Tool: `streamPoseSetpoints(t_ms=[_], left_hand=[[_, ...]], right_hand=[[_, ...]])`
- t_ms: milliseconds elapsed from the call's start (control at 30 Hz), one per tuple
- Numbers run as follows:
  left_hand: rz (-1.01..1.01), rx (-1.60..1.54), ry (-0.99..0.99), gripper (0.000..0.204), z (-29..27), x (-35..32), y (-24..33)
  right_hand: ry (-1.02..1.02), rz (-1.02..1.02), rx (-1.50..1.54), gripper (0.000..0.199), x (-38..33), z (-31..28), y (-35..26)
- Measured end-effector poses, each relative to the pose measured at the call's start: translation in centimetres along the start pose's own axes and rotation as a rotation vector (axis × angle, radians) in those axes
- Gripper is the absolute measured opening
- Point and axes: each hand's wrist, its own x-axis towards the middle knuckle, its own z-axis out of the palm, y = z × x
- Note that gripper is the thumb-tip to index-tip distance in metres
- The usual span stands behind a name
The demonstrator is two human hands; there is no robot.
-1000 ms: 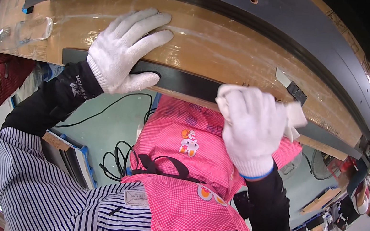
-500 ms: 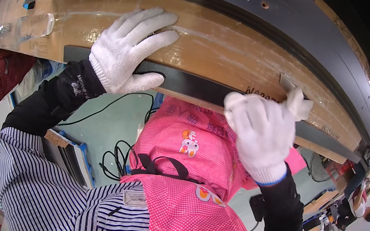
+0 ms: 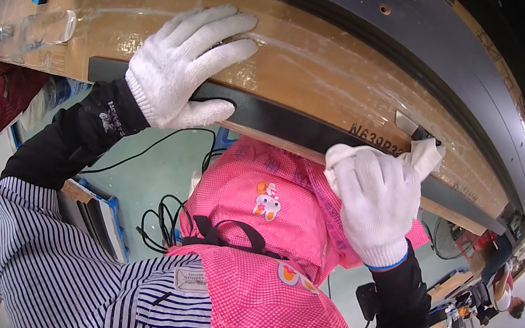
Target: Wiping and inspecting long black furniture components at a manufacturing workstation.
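Note:
A long dark strip (image 3: 276,119) lies along the near edge of a taped cardboard surface (image 3: 310,79). My left hand (image 3: 185,66), in a white knit glove, lies with fingers spread over the cardboard, its thumb across the strip. Gloved the same way, my right hand (image 3: 374,199) is closed round a crumpled white cloth (image 3: 422,158) and presses it against the strip. Part of the cloth sticks out beyond the fingers to the right; the rest is hidden in the grip.
Longer dark grey panels (image 3: 343,2) with small holes lie at the far side of the cardboard. A flat metal piece (image 3: 407,123) rests beside the cloth. Black cables (image 3: 165,217) and edge-wrapped boards (image 3: 97,213) are below on the left. A fan (image 3: 446,238) stands at the right.
My right hand, with the cloth, has shifted slightly right along the strip. My left hand stays in nearly the same place with fingers spread.

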Motion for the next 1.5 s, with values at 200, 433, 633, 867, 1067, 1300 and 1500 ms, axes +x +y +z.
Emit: streamPoseSetpoints(t_ms=[200, 433, 633, 867, 1067, 1300, 1500], left_hand=[[-0.005, -0.007, -0.002, 0.074, 0.0, -0.1, -0.3], [0.002, -0.011, 0.009, 0.075, -0.1, 0.1, -0.2], [-0.015, -0.036, 0.0, 0.075, -0.2, 0.1, 0.1], [0.012, 0.0, -0.022, 0.073, -1.0, 0.1, 1.0], [-0.01, -0.01, -0.056, 0.073, -0.8, 0.3, 0.5], [-0.019, 0.027, -0.083, 0.077, -0.8, -0.7, 0.4], [0.091, 0.035, -0.081, 0.076, -0.1, 0.7, 0.7]], right_hand=[[-0.041, 0.018, -0.004, 0.015, 2.5, 1.0, -0.8], [-0.13, 0.125, -0.037, 0.019, -0.2, -0.9, 0.2], [0.029, 0.112, -0.029, 0.017, -0.6, 0.9, -0.3], [0.148, 0.53, -0.122, 0.022, -8.4, -1.3, 2.5], [0.133, 0.339, 0.151, 0.012, 4.3, 5.4, -7.5], [0.006, 0.723, -0.929, 0.016, -10.4, 3.1, 6.1], [0.165, 1.581, -0.676, 0.029, -29.0, -3.4, 22.2]])
